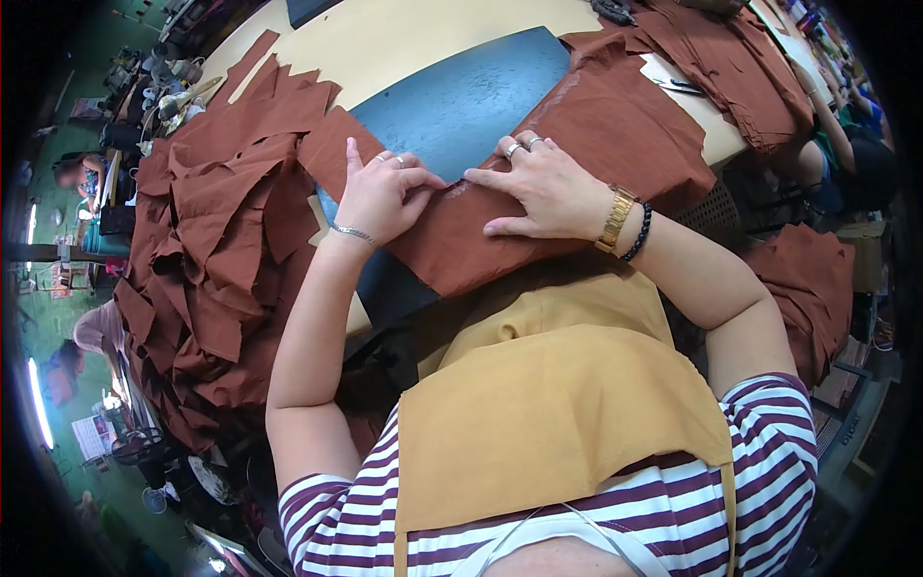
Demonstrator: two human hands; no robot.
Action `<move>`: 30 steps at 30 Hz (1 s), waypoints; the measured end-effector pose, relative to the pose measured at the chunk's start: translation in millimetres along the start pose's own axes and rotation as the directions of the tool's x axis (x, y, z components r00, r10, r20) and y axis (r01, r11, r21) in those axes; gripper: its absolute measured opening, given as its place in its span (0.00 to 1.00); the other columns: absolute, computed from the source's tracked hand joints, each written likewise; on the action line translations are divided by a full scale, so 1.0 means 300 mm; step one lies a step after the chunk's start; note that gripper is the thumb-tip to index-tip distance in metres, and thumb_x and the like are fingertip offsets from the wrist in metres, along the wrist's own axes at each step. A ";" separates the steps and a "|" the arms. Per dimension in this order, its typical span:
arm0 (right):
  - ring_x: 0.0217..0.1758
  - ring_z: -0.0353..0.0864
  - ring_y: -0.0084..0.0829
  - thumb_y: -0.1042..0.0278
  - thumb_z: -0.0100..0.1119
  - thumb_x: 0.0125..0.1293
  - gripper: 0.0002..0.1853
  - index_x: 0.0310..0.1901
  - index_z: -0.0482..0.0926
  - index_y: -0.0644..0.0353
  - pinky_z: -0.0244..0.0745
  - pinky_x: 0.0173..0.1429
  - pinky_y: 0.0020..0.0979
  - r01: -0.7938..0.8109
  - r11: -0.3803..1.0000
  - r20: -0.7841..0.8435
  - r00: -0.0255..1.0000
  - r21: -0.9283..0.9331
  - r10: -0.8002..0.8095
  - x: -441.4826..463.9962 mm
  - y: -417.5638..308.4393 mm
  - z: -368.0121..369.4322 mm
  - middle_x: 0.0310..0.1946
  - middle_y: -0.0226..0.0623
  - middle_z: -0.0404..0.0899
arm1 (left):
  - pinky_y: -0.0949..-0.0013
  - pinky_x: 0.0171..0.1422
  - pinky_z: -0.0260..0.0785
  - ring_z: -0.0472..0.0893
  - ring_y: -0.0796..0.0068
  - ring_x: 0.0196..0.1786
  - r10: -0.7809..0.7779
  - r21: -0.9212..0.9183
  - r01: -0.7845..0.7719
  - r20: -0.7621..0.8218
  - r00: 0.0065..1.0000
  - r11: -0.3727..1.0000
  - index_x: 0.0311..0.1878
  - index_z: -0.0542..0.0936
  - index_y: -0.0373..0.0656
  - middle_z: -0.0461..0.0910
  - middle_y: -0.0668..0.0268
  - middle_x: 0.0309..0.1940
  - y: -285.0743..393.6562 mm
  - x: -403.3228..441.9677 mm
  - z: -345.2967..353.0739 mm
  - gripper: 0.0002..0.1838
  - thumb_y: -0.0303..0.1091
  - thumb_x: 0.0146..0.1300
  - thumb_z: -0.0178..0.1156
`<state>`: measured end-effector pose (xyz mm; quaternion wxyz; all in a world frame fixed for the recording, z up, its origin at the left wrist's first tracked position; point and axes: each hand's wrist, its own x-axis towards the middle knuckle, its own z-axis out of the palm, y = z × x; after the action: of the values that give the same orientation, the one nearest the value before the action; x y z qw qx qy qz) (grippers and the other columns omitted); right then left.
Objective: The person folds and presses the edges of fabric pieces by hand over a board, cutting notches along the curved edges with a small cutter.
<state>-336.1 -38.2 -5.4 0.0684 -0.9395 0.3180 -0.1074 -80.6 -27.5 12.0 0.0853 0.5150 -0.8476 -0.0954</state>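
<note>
A rust-brown fabric panel (615, 125) lies across a blue board (471, 91) in front of me, its near corner hanging over the table edge. My left hand (385, 192) pinches the panel's upper edge between thumb and forefinger, near a pale chalky-looking line. Just to the right, my right hand (553, 192) rests on the same panel with thumb and forefinger stretched out flat. The two forefingers almost meet at the edge. Under the fingertips, the exact fold is hidden.
Loose rust-brown cut pieces (212, 221) are heaped at the left. More stacked fabric (721, 62) lies at the far right, beside small dark snips (681, 87) on white paper. Another brown bundle (803, 288) sits low at the right. The cream tabletop (385, 43) extends behind the board.
</note>
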 end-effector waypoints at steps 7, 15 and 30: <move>0.62 0.68 0.52 0.33 0.61 0.57 0.36 0.64 0.73 0.42 0.74 0.56 0.60 -0.026 0.999 0.082 0.996 -0.018 0.027 0.015 -0.014 -0.027 0.60 0.54 0.66 | 0.31 0.76 0.38 0.80 0.74 0.48 0.129 0.113 -0.120 -0.076 0.989 0.986 0.38 0.87 0.62 0.82 0.80 0.38 -0.054 -0.012 0.004 0.07 0.34 0.58 0.67; 0.60 0.70 0.52 0.30 0.60 0.56 0.38 0.65 0.73 0.40 0.81 0.48 0.55 0.004 0.999 0.135 0.991 -0.039 0.001 0.041 -0.018 -0.047 0.59 0.56 0.67 | 0.32 0.75 0.43 0.81 0.75 0.47 0.185 0.187 -0.156 -0.151 0.971 0.970 0.36 0.87 0.62 0.82 0.80 0.37 -0.074 -0.018 0.007 0.04 0.38 0.58 0.67; 0.52 0.76 0.50 0.30 0.61 0.54 0.38 0.62 0.74 0.44 0.79 0.50 0.52 0.015 1.000 0.215 0.976 -0.020 -0.011 0.080 -0.035 -0.067 0.50 0.54 0.73 | 0.27 0.72 0.42 0.78 0.75 0.53 0.158 0.362 -0.070 -0.220 0.963 0.930 0.39 0.87 0.66 0.81 0.80 0.44 -0.066 -0.056 0.049 0.06 0.43 0.60 0.64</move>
<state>-316.3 -45.7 20.0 0.0916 -0.9483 0.3037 -0.0020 -59.5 -20.4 -7.9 0.1013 0.4794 -0.8625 0.1267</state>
